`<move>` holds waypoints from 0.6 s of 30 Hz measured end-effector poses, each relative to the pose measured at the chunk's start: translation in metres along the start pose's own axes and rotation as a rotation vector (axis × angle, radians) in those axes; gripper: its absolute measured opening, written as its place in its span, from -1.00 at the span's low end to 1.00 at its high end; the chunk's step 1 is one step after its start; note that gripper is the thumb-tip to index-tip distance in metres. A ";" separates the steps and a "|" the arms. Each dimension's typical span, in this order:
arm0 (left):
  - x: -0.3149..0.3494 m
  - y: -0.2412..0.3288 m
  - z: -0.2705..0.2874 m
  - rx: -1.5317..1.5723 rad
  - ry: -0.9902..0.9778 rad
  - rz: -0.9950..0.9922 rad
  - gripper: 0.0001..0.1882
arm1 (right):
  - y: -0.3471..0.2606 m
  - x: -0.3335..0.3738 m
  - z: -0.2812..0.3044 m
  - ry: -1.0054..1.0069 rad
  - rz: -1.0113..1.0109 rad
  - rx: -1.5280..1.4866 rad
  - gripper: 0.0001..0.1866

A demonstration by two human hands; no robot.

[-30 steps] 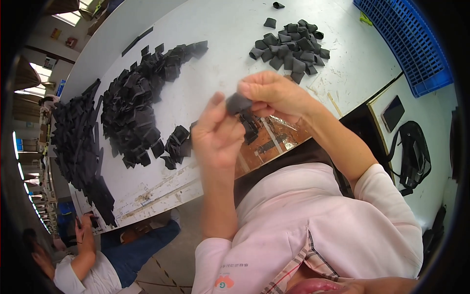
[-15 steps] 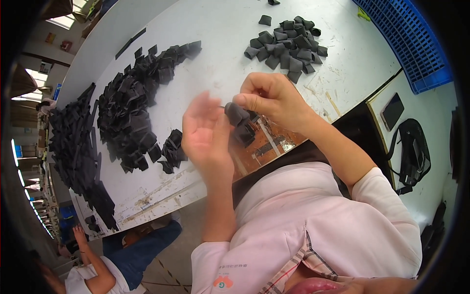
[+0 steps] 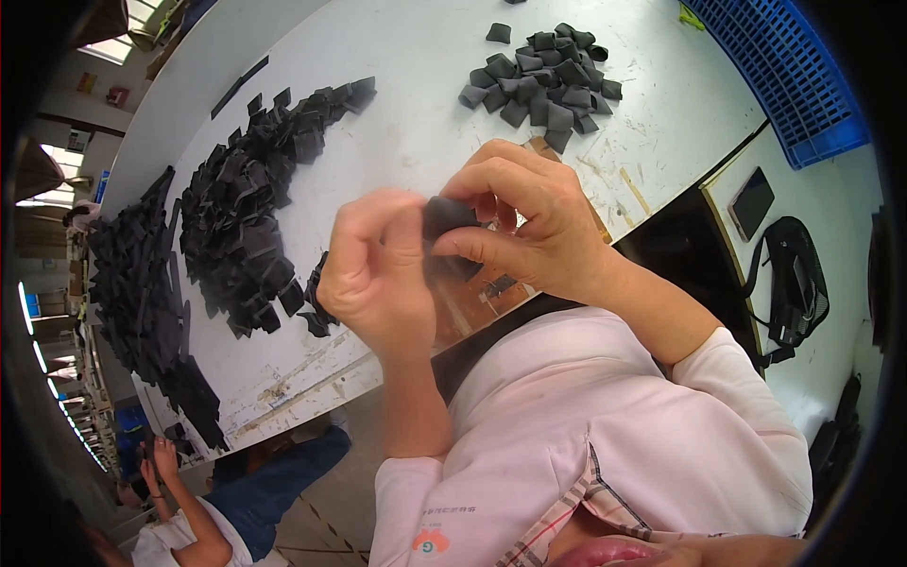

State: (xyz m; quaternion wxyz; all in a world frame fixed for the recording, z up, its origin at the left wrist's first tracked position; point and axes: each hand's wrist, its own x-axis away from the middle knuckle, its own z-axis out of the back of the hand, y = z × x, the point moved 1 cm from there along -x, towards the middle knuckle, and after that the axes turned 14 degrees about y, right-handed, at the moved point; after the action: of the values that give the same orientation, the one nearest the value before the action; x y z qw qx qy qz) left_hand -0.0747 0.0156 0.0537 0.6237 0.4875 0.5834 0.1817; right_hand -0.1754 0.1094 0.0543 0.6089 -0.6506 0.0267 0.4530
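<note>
A small dark grey, rounded fabric piece is held up over the table's front edge, between both hands. My right hand pinches it from the right, thumb below and curled fingers above. At its left end, my left hand closes with bent fingers, slightly blurred by motion. Below the hands are more dark pieces, partly hidden, and a brown board. Beyond my right hand is a heap of similar puffy pieces. To the left spreads a larger pile of flat black pieces, with a few near my left wrist.
Long black strips cover the white table's far left. A blue plastic crate stands at upper right. On the right-hand surface lie a phone and a black mesh bag. Another person sits at lower left.
My left hand has gone from spread fingers to bent fingers closed at the piece. My right hand has turned its grip, and the held piece now lies more level.
</note>
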 end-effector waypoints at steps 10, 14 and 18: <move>-0.001 0.000 -0.005 0.090 -0.114 0.082 -0.92 | -0.005 0.001 -0.007 0.099 0.108 0.180 -0.72; 0.003 -0.004 -0.005 0.200 0.007 0.126 -0.91 | -0.012 -0.003 -0.004 0.025 -0.047 0.114 -0.73; 0.003 -0.012 0.002 0.598 0.114 0.462 -0.88 | -0.013 -0.005 -0.004 0.025 -0.043 0.096 -0.78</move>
State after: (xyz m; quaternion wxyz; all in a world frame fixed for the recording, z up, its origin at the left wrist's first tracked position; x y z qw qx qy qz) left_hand -0.0760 0.0118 0.0415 0.3631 0.7557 0.5191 0.1660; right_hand -0.1689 0.1072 0.0668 0.6485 -0.6268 0.0420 0.4300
